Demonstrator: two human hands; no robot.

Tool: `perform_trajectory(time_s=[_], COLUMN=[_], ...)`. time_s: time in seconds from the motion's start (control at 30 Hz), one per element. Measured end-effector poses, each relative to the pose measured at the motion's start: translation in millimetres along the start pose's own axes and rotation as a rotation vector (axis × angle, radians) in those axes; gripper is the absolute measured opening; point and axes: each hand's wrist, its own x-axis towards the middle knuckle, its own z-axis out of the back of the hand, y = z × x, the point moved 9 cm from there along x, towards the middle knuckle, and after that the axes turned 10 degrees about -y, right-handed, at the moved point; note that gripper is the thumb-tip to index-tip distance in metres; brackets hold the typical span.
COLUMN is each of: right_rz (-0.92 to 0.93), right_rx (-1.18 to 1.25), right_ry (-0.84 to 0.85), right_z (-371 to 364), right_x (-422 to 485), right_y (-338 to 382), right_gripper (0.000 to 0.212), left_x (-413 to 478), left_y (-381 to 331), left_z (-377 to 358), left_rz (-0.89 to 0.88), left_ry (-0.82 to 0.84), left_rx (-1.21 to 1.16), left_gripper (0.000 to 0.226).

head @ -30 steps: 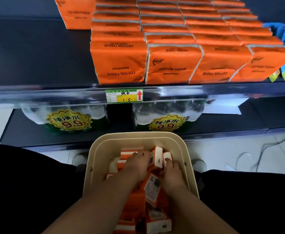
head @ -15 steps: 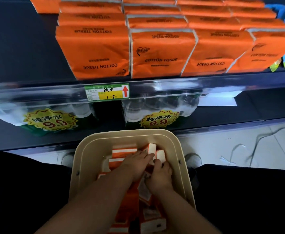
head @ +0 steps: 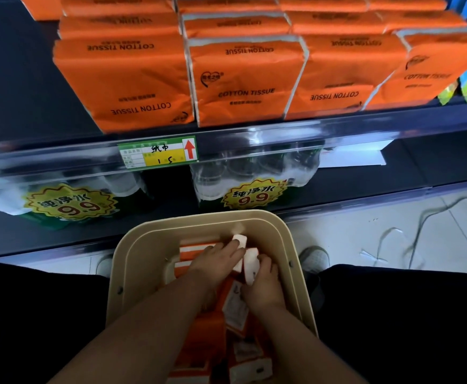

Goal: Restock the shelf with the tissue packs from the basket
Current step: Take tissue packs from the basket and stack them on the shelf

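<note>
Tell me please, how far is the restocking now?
Done: the shelf holds rows of orange packs. In hand: inside the basket, the right hand grips one upright pack and the left hand touches a second pack. Left: loose packs lie in the basket; none is lifted out yet.

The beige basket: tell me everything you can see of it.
The basket is beige and plastic-looking, rectangular with rounded corners and a stepped double rim. A small dark stud shows on each side wall. It sits upright and open-topped between the person's dark-clad legs. Orange-and-white tissue packs lie jumbled inside. Both forearms reach in: the left hand lies on the packs, and the right hand curls round one.
</note>
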Motion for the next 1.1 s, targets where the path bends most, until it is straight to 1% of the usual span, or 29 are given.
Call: perform_trajectory(time_s=[0.1,0.17,0.23,0.3,0.33,0.37,0.4,0.53,0.6,0.7,0.73,0.83,0.87,0.9,0.93,0.97,1.03,1.1], right_rz=[-0.067,-0.123,-0.151,-0.133,-0.121,-0.120,-0.128,-0.220,-0.287,-0.393,-0.422,-0.561,-0.614,-0.698,-0.791,-0.845,-0.826,-0.816], right_rx=[0.063,0.097,0.085,0.014,-0.009,0.002,0.029,0.194,0.249,0.274,0.274,0.277,0.326,0.434,0.572,0.681,0.784,0.860], right_ry=[0.029,0.029,0.031,0.049,0.061,0.081,0.103,0.182,0.173,0.144,0.140,0.183,0.211,0.253,0.309,0.350,0.382,0.354], right_z=[-3.0,-4.2,-4.9,-3.3,-2.5,-3.5,-5.3,-18.0,-19.6,-18.9,-19.5,-31.9,-37.0,-44.0,-51.5,-57.9,-62.8,-63.0], right_x=[1.1,1.5,3.3,4.3,4.5,5.2,5.6,3.6,4.2,3.3,1.7,-6.5,-9.9,-15.0,-21.2,-24.2,-21.7,-17.3], right_y=[-5.3,-9.4,-13.6,-13.4,-12.1,-12.4,-13.1,-18.3,-21.8,-28.7,-30.8,-44.3,-47.8,-50.2,-48.2,-44.4,-33.9,-27.1], right_gripper=[0.070,0.071,0.070,0.053,0.044,0.039,0.038,0.041,0.036,0.027,0.029,0.056,0.062,0.061,0.057,0.053,0.044,0.038], left_x=[-9.6,-14.5,-15.0,-12.8,-11.5,-10.9,-10.9,-11.9,-11.3,-12.3,-12.8,-15.4,-16.4,-17.5,-19.5,-21.7,-24.8,-25.4], left_y=[15.7,24.3,24.9,17.7,13.9,11.8,12.0,21.1,22.7,26.8,27.8,30.6,32.7,35.4,39.0,42.4,46.4,45.4], left_z=[-5.6,-10.0,-13.8,-13.4,-12.1,-12.8,-14.6,-18.5,-15.4,-18.1,-19.8,-20.3,-19.5,-19.3,-18.9,-19.2,-18.8,-17.1], left_rz=[0.107,0.213,0.258,0.233,0.212,0.206,0.221,0.315,0.319,0.360,0.373,0.412,0.428,0.451,0.482,0.518,0.567,0.564], left_ry=[-0.003,-0.006,-0.013,-0.041,-0.055,-0.058,-0.048,-0.018,-0.045,-0.080,-0.087,-0.121,-0.142,-0.163,-0.183,-0.200,-0.237,-0.247], left_rx=[-0.035,-0.127,-0.231,-0.290,-0.295,-0.291,-0.287,-0.235,-0.189,-0.262,-0.309,-0.442,-0.471,-0.494,-0.522,-0.558,-0.645,-0.677], left_gripper=[0.064,0.076,0.088,0.097,0.097,0.096,0.093,0.078,0.069,0.061,0.058,0.047,0.044,0.041,0.038,0.035,0.031,0.031])
